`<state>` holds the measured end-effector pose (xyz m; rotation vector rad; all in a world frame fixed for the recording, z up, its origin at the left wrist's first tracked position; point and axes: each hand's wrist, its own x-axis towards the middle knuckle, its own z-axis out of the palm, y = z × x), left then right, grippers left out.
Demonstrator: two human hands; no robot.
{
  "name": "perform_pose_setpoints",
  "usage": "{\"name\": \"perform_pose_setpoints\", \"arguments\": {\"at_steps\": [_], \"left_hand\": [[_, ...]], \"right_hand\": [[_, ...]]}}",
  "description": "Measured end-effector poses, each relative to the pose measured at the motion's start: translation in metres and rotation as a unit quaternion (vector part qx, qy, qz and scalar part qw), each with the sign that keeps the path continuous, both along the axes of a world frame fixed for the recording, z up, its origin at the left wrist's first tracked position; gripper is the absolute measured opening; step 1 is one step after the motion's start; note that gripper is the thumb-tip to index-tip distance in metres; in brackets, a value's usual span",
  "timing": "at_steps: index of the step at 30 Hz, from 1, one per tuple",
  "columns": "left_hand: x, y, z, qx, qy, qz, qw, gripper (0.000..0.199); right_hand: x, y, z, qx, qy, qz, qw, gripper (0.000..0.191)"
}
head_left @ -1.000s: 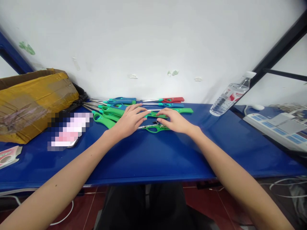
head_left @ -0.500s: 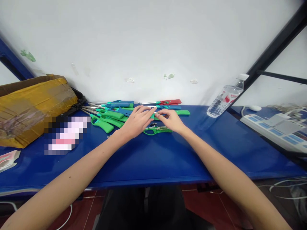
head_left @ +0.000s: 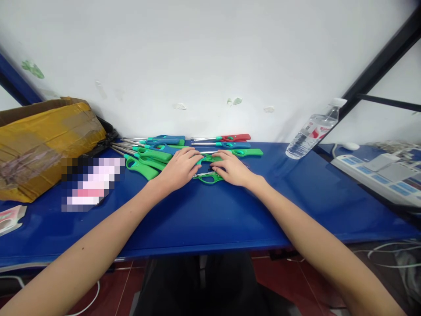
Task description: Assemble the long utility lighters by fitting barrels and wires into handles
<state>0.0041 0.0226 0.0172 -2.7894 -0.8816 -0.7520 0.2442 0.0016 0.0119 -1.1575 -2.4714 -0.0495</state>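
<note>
Between my hands lies a green lighter casing point(head_left: 207, 157) with a teal part at its left end. My left hand point(head_left: 180, 169) grips that left end, thumb and fingers closed around it. My right hand point(head_left: 233, 170) is bent over the right side of the casing, its thumb and index finger pinched by a small dark piece too small to name. Just below, an opened green lighter half point(head_left: 210, 179) with thin metal parts rests on the table, partly hidden by my right hand. Behind my hands lie a green point(head_left: 248, 152), a blue point(head_left: 236, 145) and a red long-necked lighter point(head_left: 235, 138).
Several green and blue long-necked lighters point(head_left: 148, 156) are piled on the left of the blue table point(head_left: 204, 219). A taped cardboard box point(head_left: 49, 145) stands farther left. At right are a water bottle point(head_left: 312, 131) and a white power strip point(head_left: 371, 175). A white wall rises behind.
My right hand has come down and its fingers have curled in more. My left hand has shifted slightly left, its fingers drawn together. More of the casing between them shows. The view has tilted slightly.
</note>
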Motion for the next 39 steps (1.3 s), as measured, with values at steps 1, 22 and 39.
{"name": "perform_pose_setpoints", "arguments": {"at_steps": [1,22,39], "left_hand": [[0.0,0.0,-0.002,-0.002,0.004,0.002,1.0,0.033],[0.011,-0.014,0.001,-0.074,-0.021,0.053,0.996,0.042],[0.01,-0.009,0.003,-0.043,-0.051,0.042,0.997,0.033]], "right_hand": [[0.0,0.0,0.0,-0.001,-0.006,0.002,1.0,0.028],[0.0,-0.004,0.013,-0.109,0.088,0.005,0.99,0.008],[0.0,-0.009,0.021,-0.124,0.114,0.026,0.985,0.012]]}}
